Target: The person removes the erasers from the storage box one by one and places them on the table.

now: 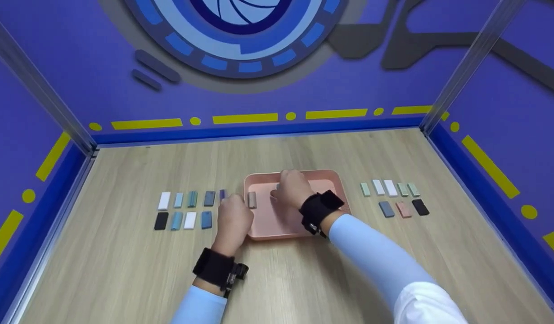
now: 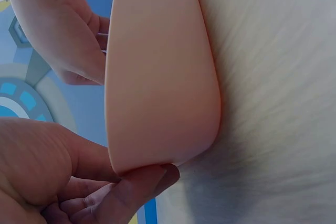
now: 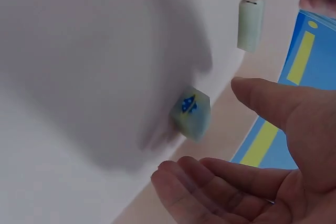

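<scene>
A shallow pink tray (image 1: 270,227) stands on the wooden table. My left hand (image 1: 234,220) holds its left side; the left wrist view has the thumb and fingers pinching the tray wall (image 2: 157,66). Over the tray is my right hand (image 1: 292,189). In the right wrist view its thumb and fingers (image 3: 226,182) are spread, with a small pale block (image 3: 191,116) bearing a blue mark in front of the fingertips, apart from them. Another small block (image 1: 252,200) stands by the tray's left wall, looking pale green in the right wrist view.
To the left of the tray, two rows of small blocks in white (image 1: 190,220), blue (image 1: 206,220) and black (image 1: 161,221) lie on the table. More lie on the right, including pale green (image 1: 365,189) and pink (image 1: 403,209) ones. Blue-purple walls (image 1: 277,99) enclose the table.
</scene>
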The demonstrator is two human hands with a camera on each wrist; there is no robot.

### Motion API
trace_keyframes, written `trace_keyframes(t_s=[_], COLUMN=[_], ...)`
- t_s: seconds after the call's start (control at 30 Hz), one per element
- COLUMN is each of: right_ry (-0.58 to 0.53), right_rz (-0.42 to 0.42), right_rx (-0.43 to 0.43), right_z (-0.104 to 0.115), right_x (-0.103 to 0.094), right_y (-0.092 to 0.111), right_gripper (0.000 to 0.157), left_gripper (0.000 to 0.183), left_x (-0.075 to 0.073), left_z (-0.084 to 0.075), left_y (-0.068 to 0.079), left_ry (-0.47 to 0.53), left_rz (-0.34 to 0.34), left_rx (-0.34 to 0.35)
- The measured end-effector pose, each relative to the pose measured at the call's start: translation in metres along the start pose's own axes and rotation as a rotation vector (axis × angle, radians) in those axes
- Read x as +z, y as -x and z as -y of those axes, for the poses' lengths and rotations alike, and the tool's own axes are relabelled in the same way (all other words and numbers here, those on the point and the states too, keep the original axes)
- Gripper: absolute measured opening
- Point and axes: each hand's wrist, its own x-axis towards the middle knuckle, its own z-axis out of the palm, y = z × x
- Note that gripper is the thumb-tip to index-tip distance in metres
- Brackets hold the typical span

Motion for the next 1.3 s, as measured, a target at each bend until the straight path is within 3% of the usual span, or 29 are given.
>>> trace_keyframes(t_s=[0.33, 0.63, 0.7, 0.83, 0.9, 1.0, 1.1, 1.3], right_ry=[0.11, 0.087, 0.084, 0.002, -0.056, -0.128, -0.175, -0.267], right_rz=[-0.015, 0.013, 0.029, 0.066, 0.073, 0.078, 0.048, -0.07], right_rx=[-0.069, -0.146, -0.17, -0.196, -0.183, -0.137, -0.099, -0.105], right_z=[0.002, -0.006, -0.008, -0.013, -0.017, -0.024, -0.034, -0.063], right_x=[0.011, 0.007, 0.004, -0.004, -0.01, -0.021, -0.033, -0.064], right_y=[-0.004, 0.001, 0.004, 0.014, 0.019, 0.026, 0.03, 0.042], right_gripper=[0.019, 0.009, 0.017, 0.036, 0.031, 0.008, 0.023, 0.024], left_gripper=[0.015, 0.016, 0.016, 0.015, 0.015, 0.015, 0.015, 0.014], left_x=[0.001, -0.001, -0.001, 0.0, 0.0, 0.0, 0.001, 0.001], left_z=[0.001, -0.002, -0.002, -0.002, -0.002, -0.002, -0.003, -0.004], left_y=[0.001, 0.0, 0.0, 0.0, 0.001, 0.0, -0.001, 0.0], left_ry=[-0.005, -0.027, -0.021, -0.01, -0.01, -0.013, -0.01, -0.018], left_rz=[-0.022, -0.008, 0.005, 0.024, 0.026, 0.023, 0.031, 0.056], left_rx=[0.013, 0.009, 0.0, -0.021, -0.031, -0.036, -0.049, -0.073])
